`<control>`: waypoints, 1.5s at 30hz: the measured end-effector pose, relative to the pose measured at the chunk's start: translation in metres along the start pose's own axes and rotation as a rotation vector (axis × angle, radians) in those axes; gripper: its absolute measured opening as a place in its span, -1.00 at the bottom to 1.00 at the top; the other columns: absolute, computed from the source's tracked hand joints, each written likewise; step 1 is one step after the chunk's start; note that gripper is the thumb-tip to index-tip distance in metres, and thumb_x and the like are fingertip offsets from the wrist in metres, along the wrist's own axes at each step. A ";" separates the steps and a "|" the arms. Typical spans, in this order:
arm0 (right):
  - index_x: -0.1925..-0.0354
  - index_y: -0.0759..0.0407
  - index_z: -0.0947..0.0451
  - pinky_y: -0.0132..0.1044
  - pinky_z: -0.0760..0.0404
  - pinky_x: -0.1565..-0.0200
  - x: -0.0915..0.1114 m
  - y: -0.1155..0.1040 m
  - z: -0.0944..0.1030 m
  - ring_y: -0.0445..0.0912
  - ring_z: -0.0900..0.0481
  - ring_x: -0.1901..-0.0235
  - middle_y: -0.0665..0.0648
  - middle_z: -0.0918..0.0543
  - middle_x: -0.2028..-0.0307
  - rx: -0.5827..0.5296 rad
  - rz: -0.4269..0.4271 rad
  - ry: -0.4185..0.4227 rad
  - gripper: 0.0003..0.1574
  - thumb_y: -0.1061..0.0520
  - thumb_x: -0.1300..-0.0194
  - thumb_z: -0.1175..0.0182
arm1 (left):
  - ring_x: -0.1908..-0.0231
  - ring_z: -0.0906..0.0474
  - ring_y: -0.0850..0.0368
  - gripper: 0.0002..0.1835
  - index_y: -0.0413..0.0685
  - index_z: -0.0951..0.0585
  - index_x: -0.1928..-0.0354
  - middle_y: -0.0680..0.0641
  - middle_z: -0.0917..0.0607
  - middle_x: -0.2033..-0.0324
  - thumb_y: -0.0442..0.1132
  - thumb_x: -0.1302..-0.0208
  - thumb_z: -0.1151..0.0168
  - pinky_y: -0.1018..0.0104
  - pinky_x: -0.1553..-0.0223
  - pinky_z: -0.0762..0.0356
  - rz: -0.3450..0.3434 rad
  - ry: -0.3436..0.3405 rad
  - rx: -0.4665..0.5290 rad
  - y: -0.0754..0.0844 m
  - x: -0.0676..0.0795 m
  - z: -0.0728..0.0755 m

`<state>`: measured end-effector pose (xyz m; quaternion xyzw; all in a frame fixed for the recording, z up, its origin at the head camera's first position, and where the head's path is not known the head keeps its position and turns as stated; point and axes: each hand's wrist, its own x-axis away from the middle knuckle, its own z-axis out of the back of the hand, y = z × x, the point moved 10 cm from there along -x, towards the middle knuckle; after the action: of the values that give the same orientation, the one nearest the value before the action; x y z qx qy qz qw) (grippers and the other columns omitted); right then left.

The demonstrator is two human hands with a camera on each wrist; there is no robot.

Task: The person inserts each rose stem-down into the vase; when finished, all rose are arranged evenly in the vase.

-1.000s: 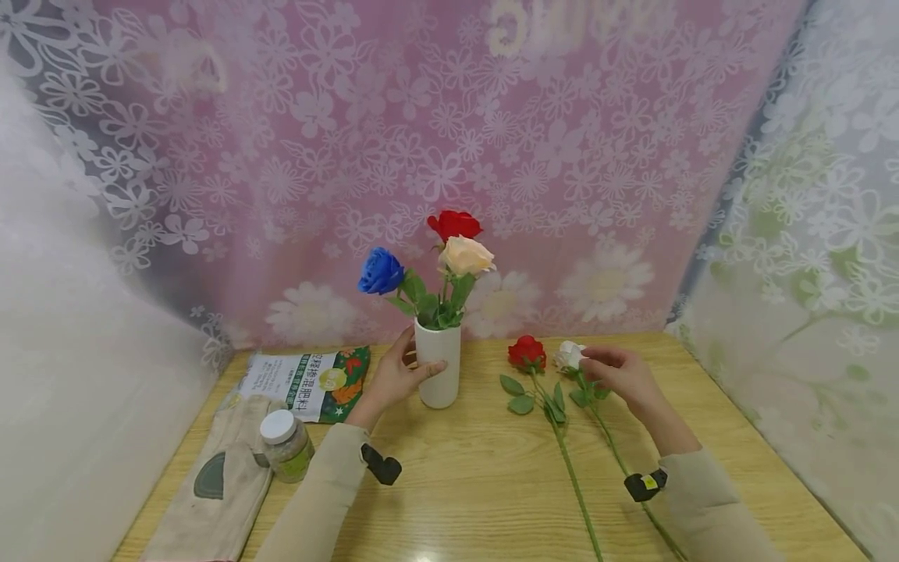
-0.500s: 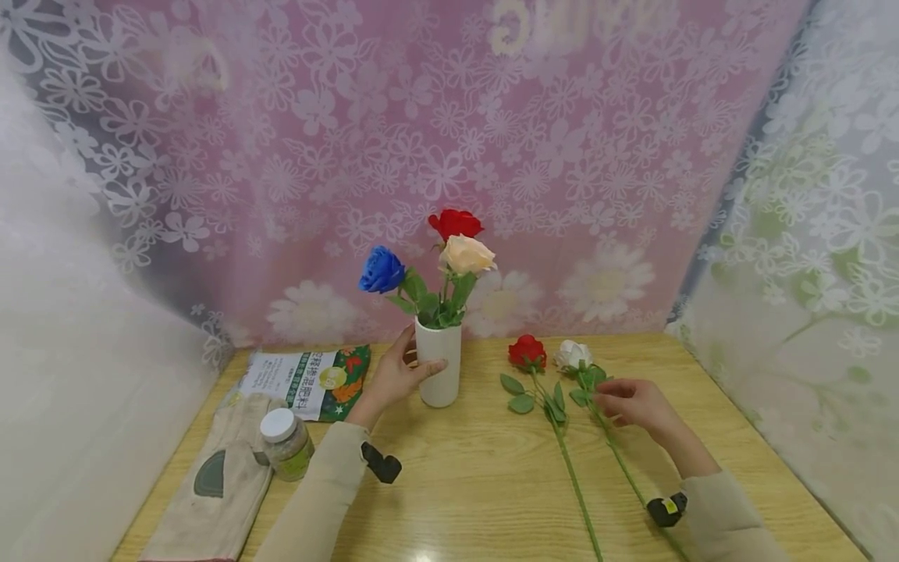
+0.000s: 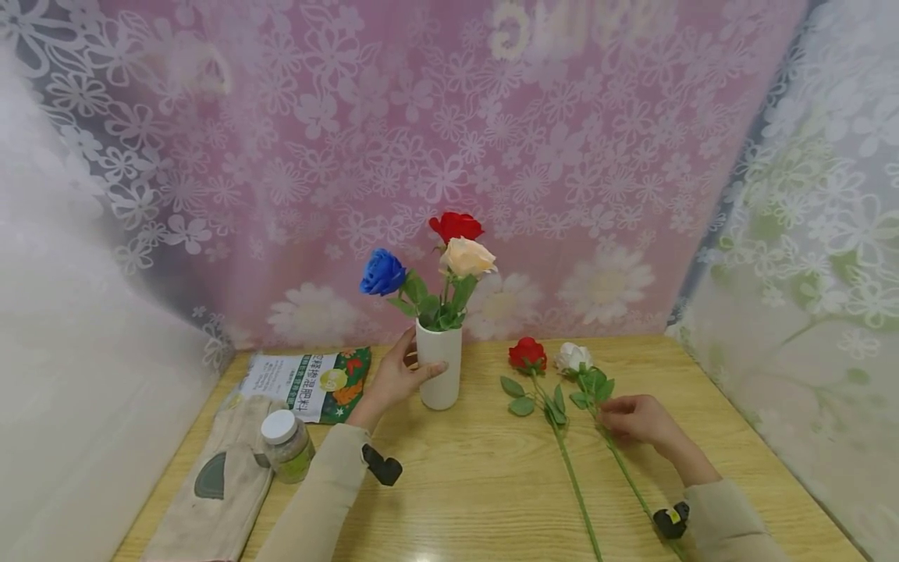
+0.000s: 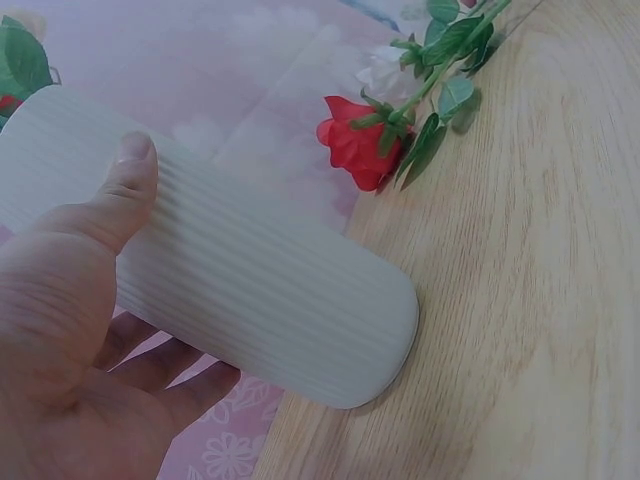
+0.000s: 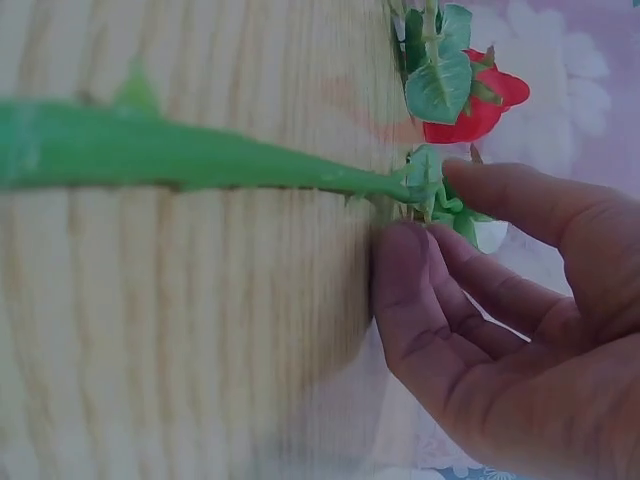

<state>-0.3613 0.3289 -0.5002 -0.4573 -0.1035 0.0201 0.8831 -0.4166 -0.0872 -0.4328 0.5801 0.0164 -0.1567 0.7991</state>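
Note:
My left hand (image 3: 395,380) grips a ribbed white vase (image 3: 442,375) standing upright on the table, the thumb across its front and the fingers behind. In the vase are a blue rose (image 3: 383,272), a red rose (image 3: 456,226) and a cream rose (image 3: 468,257). To the right, a white rose (image 3: 573,357) lies on the table with its stem toward me. My right hand (image 3: 642,421) pinches that stem just below the leaves (image 5: 425,175), thumb and fingertips on either side. Another red rose (image 3: 527,354) lies next to it, untouched.
At the left lie a printed bag (image 3: 309,384) and a beige folded cloth (image 3: 232,484) with a green patch. A jar (image 3: 288,449) with a white lid stands beside them. Flowered curtains (image 3: 449,117) close off the back and sides of the wooden table (image 3: 477,484).
My right hand has left the white rose's bloom and moved down toward me to its stem below the leaves. The left hand and the vase stay in place.

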 end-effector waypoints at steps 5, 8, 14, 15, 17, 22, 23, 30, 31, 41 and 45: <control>-0.22 0.59 -0.53 -0.10 -0.82 0.28 -0.001 0.000 -0.003 -0.02 -0.77 0.33 0.24 -0.80 0.20 0.029 -0.012 -0.010 -0.35 0.12 -0.39 -0.40 | -0.37 -0.52 -0.31 -0.01 0.19 -0.13 -0.69 -0.29 -0.53 -0.38 -0.10 -0.35 -0.50 -0.27 -0.37 -0.52 0.002 0.003 0.010 0.000 0.000 0.000; -0.19 0.57 -0.57 -0.10 -0.82 0.29 -0.002 -0.001 -0.004 -0.02 -0.78 0.35 0.25 -0.80 0.20 0.053 -0.011 0.000 -0.39 0.14 -0.37 -0.42 | -0.36 -0.53 -0.34 -0.02 0.15 -0.14 -0.68 -0.31 -0.53 -0.37 -0.15 -0.36 -0.49 -0.30 -0.36 -0.52 -0.001 0.012 0.014 0.001 0.001 0.000; -0.16 0.62 -0.56 -0.05 -0.84 0.31 -0.004 -0.004 -0.004 0.02 -0.78 0.35 0.35 -0.77 0.17 0.073 -0.019 0.003 -0.46 0.19 -0.42 -0.33 | -0.35 -0.55 -0.31 -0.02 0.16 -0.15 -0.68 -0.29 -0.54 -0.36 -0.13 -0.34 -0.50 -0.27 -0.35 -0.54 0.009 0.016 0.006 0.002 0.002 0.002; -0.17 0.64 -0.55 -0.05 -0.84 0.31 -0.005 -0.005 -0.004 0.03 -0.78 0.36 0.36 -0.76 0.18 0.073 -0.020 0.001 -0.46 0.20 -0.43 -0.31 | -0.35 -0.55 -0.30 -0.01 0.18 -0.15 -0.68 -0.28 -0.54 -0.36 -0.11 -0.34 -0.51 -0.26 -0.35 -0.55 0.009 0.013 0.006 0.002 0.001 0.002; -0.15 0.65 -0.55 -0.06 -0.83 0.32 -0.006 -0.008 -0.002 0.01 -0.77 0.37 0.36 -0.76 0.20 0.071 -0.031 0.017 -0.48 0.21 -0.43 -0.28 | -0.35 -0.55 -0.29 0.00 0.19 -0.15 -0.68 -0.28 -0.55 -0.36 -0.09 -0.33 -0.52 -0.25 -0.34 -0.55 0.007 0.009 0.001 0.002 0.001 0.002; -0.23 0.67 -0.49 -0.05 -0.82 0.25 -0.006 -0.019 0.003 -0.03 -0.73 0.30 0.43 -0.73 0.10 0.043 -0.041 0.031 -0.44 0.21 -0.48 -0.20 | -0.36 -0.54 -0.30 -0.01 0.18 -0.14 -0.68 -0.29 -0.54 -0.37 -0.07 -0.34 -0.51 -0.26 -0.35 -0.55 0.006 0.003 0.001 0.002 -0.001 0.002; -0.26 0.67 -0.45 -0.02 -0.83 0.22 -0.006 -0.022 0.003 -0.01 -0.73 0.28 0.45 -0.71 0.07 0.027 -0.041 0.024 -0.43 0.21 -0.50 -0.18 | -0.36 -0.54 -0.30 -0.01 0.18 -0.14 -0.68 -0.29 -0.54 -0.37 -0.07 -0.34 -0.51 -0.26 -0.35 -0.55 0.007 0.002 0.004 0.002 0.000 0.002; -0.34 0.69 -0.33 0.01 -0.84 0.14 -0.008 -0.044 0.006 0.05 -0.74 0.20 0.45 -0.69 0.03 -0.053 0.025 0.012 -0.39 0.23 -0.57 -0.12 | -0.37 -0.52 -0.32 -0.01 0.16 -0.14 -0.68 -0.30 -0.53 -0.37 -0.12 -0.35 -0.50 -0.27 -0.35 -0.54 0.019 0.011 0.006 0.000 0.000 0.001; -0.35 0.69 -0.32 0.01 -0.84 0.14 -0.007 -0.048 0.007 0.03 -0.74 0.20 0.44 -0.69 0.02 -0.065 0.037 0.012 -0.38 0.23 -0.57 -0.13 | -0.37 -0.52 -0.33 -0.02 0.15 -0.14 -0.68 -0.30 -0.53 -0.37 -0.13 -0.35 -0.50 -0.27 -0.35 -0.54 0.020 0.012 0.004 -0.001 0.000 0.001; -0.46 0.64 -0.13 -0.05 -0.85 0.10 -0.006 -0.089 0.017 -0.10 -0.75 0.18 0.18 -0.69 0.05 -0.211 0.154 0.050 -0.26 0.23 -0.57 -0.15 | -0.38 -0.50 -0.36 -0.03 0.10 -0.16 -0.67 -0.35 -0.50 -0.39 -0.18 -0.34 -0.50 -0.30 -0.35 -0.53 0.010 0.007 0.011 0.000 0.000 0.001; -0.48 0.61 -0.09 -0.15 -0.84 0.10 -0.004 -0.105 0.023 -0.15 -0.75 0.18 0.02 -0.68 0.08 -0.271 0.197 0.083 -0.25 0.23 -0.58 -0.14 | -0.37 -0.53 -0.33 -0.03 0.15 -0.16 -0.67 -0.32 -0.53 -0.37 -0.12 -0.34 -0.51 -0.26 -0.33 -0.56 -0.002 -0.005 0.002 0.001 0.000 0.001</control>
<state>-0.3765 0.2862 -0.4029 -0.5803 -0.0235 0.0734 0.8107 -0.4162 -0.0877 -0.4315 0.5805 0.0151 -0.1591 0.7984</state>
